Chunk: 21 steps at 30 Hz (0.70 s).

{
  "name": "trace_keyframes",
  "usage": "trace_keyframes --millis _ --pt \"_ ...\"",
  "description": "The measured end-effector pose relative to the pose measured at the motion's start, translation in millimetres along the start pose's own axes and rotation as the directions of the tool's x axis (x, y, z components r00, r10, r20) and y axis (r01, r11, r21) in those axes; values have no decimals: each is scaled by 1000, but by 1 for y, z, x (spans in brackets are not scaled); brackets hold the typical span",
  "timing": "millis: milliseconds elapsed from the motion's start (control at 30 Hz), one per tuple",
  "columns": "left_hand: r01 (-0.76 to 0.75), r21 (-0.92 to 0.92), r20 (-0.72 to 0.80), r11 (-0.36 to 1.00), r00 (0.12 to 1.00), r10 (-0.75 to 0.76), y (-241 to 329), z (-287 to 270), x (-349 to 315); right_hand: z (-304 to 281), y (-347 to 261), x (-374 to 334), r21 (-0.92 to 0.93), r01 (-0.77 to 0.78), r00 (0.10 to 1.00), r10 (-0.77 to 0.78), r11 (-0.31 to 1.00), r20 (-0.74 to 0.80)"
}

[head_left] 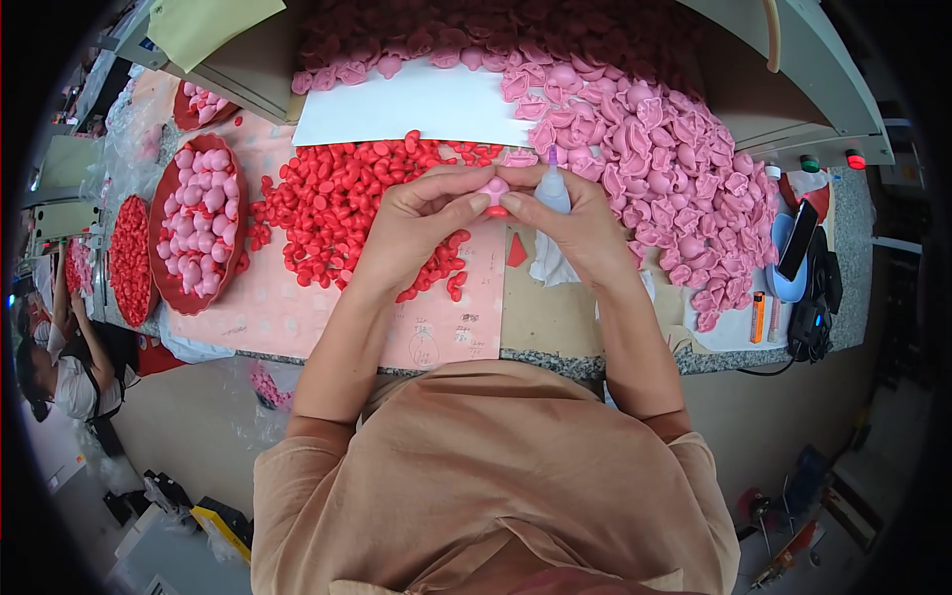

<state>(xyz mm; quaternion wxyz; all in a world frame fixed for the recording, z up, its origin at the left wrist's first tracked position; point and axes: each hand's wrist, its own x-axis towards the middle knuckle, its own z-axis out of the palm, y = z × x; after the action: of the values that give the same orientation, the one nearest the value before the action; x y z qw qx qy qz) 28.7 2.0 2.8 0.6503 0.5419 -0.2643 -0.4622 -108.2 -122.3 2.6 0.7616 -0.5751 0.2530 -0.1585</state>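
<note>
Over the middle of the desk, both hands meet close together around one small pink piece. That piece is pale pink, rounded and glossy, and only its top shows between the fingertips; a red piece sits just beneath it, touching. My left hand pinches the pink piece from the left with thumb and forefinger closed on it. My right hand is clamped on a small squeeze bottle, whitish with a purple tip pointing up, held just beside the pink piece.

Left of the hands lies a loose heap of red pieces on a pink sheet that carries small handwritten marks near the desk's front edge. Toward the back and right edge spreads a large pile of pink moulded shapes, overlapping a plain white sheet. A brown cardboard sheet lies under my right wrist.

Near the left edge stands a red oval tray filled with pink pieces, with another red tray of red pieces beyond it. At the right edge lie a dark phone on a blue dish and a small orange tube.
</note>
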Motion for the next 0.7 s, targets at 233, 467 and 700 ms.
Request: trace_keyframes --millis 233,467,700 --pt "-12 4 2 1000 1000 12 -2 0 1 -2 -6 -1 -45 -66 998 66 997 14" --pt "12 7 0 1000 1000 -12 1 1 0 -1 -5 -1 -28 -44 999 44 999 3" --pt "5 4 2 1000 1000 -5 -1 -1 -1 1 -6 -2 -45 -68 998 68 997 7"
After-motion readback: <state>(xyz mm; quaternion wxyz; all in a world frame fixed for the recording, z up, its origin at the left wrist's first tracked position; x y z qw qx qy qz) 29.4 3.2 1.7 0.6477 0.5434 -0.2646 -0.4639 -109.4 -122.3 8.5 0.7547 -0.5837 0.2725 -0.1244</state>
